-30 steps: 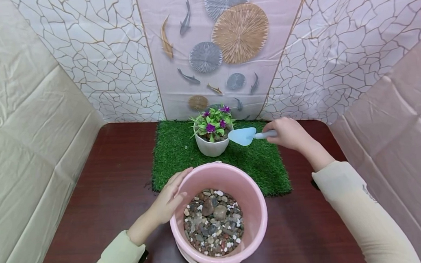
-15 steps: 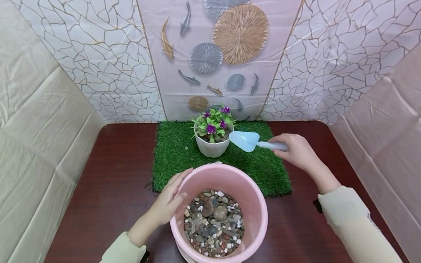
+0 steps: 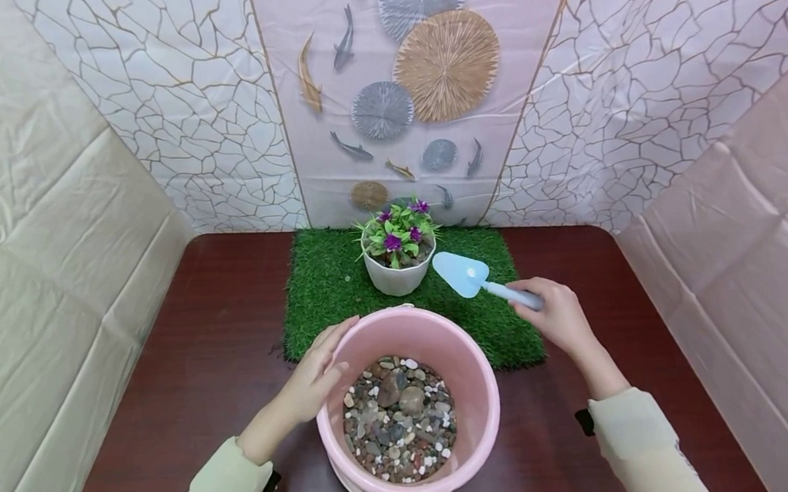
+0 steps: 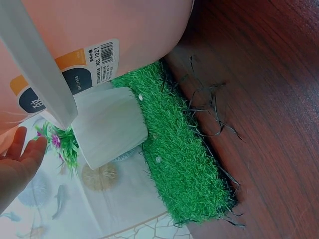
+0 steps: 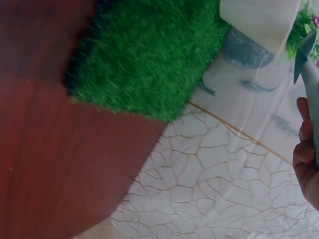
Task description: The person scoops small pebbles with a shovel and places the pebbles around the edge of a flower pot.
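Note:
My left hand (image 3: 310, 377) holds the rim of a pink bucket (image 3: 477, 431) on its left side, thumb over the edge and fingers along the outside. Several mixed pebbles (image 3: 396, 429) lie in the bottom of the bucket. In my right hand (image 3: 555, 315) is a pale blue trowel (image 3: 463, 273), gripped by its handle. The trowel's blade points left and back, over the grass mat just right of a white flowerpot (image 3: 398, 278). A leafy plant (image 3: 400, 234) with purple flowers grows in the pot. In the right wrist view, the trowel (image 5: 310, 82) is partly cut off.
A green artificial grass mat (image 3: 328, 281) lies under the pot, its front edge behind the bucket. Both rest on a dark red-brown wooden table (image 3: 191, 390). Patterned cloth walls (image 3: 220, 121) stand behind and at both sides. Loose dark threads (image 4: 214, 112) trail from the mat's edge.
My right hand has drawn back toward me with the trowel, and the blade has come slightly away from the pot. My left hand and the bucket stay in place.

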A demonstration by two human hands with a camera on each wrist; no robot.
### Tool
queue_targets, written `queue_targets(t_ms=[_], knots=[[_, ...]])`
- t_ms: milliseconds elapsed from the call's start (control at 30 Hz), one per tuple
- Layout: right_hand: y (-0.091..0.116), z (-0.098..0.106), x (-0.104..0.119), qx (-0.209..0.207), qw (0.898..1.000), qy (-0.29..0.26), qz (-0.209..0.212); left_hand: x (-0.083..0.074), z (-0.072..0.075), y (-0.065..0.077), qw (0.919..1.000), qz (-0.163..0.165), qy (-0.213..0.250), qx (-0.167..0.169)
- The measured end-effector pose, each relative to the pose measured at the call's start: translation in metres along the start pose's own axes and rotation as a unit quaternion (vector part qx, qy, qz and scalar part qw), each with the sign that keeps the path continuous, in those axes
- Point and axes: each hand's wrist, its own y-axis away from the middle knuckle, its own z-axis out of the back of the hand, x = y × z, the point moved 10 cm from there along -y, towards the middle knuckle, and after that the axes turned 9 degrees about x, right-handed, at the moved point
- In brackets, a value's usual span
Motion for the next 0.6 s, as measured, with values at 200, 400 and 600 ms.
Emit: queue_targets(t_ms=[200,400,600], knots=[[0.018,-0.013,-0.004,-0.024,1.000,-0.014,-0.014,-0.002,0.001,0.001,1.0000,0.001,0.001,0.000],[0.038,-0.026,-0.010,-0.051,0.998,-0.019,-0.044,-0.001,0.000,0.000,1.0000,0.000,0.003,-0.001],[0.054,-0.042,-0.020,-0.061,0.994,-0.010,-0.089,0.000,0.000,0.000,1.0000,0.002,0.002,-0.001]])
